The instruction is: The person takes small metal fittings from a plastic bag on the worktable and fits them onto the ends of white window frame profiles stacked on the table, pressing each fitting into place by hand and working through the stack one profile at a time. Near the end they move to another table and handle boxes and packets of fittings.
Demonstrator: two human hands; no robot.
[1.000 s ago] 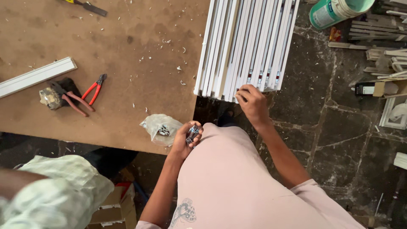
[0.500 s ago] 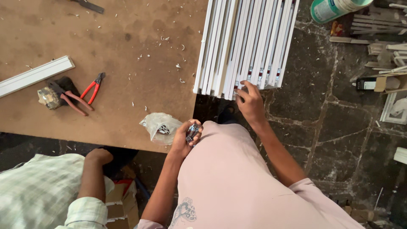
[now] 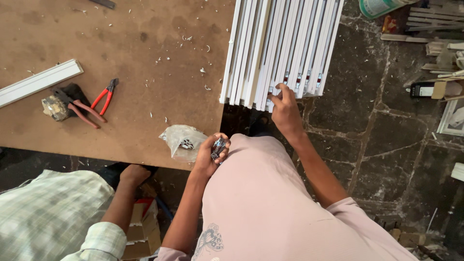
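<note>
Small metal fittings [image 3: 218, 146] are gripped in the left hand [image 3: 209, 155] by the table edge [image 3: 145, 162]. The right hand [image 3: 285, 108], fingers spread, is pressed on the ends of the white profiles [image 3: 282, 46], as before. A co-worker's hand [image 3: 135, 174] has come in (lower left), so work is shared.

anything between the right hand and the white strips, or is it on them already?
Nothing visible in the way. The right hand already touches the near ends of the stacked white profile strips. The left hand holds small shiny metal pieces apart from them.
</note>
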